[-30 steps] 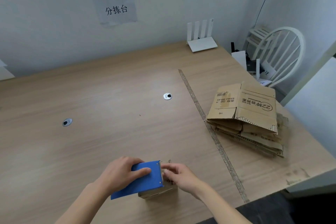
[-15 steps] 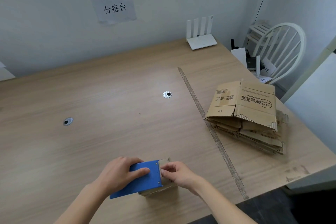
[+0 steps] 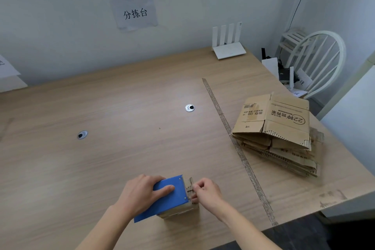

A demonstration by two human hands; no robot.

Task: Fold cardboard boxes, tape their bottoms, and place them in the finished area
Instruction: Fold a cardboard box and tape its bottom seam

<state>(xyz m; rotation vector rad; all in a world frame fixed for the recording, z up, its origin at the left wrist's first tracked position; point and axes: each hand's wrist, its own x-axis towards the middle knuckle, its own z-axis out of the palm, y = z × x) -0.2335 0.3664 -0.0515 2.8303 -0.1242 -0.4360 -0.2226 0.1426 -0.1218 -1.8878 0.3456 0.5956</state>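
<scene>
A blue tape dispenser (image 3: 162,199) rests on a small cardboard box (image 3: 182,210) near the table's front edge. My left hand (image 3: 142,193) grips the dispenser from the left, index finger laid across its blue side. My right hand (image 3: 207,193) pinches at the dispenser's toothed front end, fingertips closed on what seems to be the tape end; the tape itself is too small to see. A stack of flat cardboard boxes (image 3: 278,132) lies on the right part of the table, beyond a tape line (image 3: 233,144).
Two metal cable holes (image 3: 190,108) (image 3: 82,134) sit in the wooden table (image 3: 101,158). A white router (image 3: 228,46) stands at the back by the wall. A white chair (image 3: 318,61) with devices stands off the table's right corner.
My right hand's fingers have closed tighter at the dispenser's front end. The left hand and dispenser stay almost where they were.
</scene>
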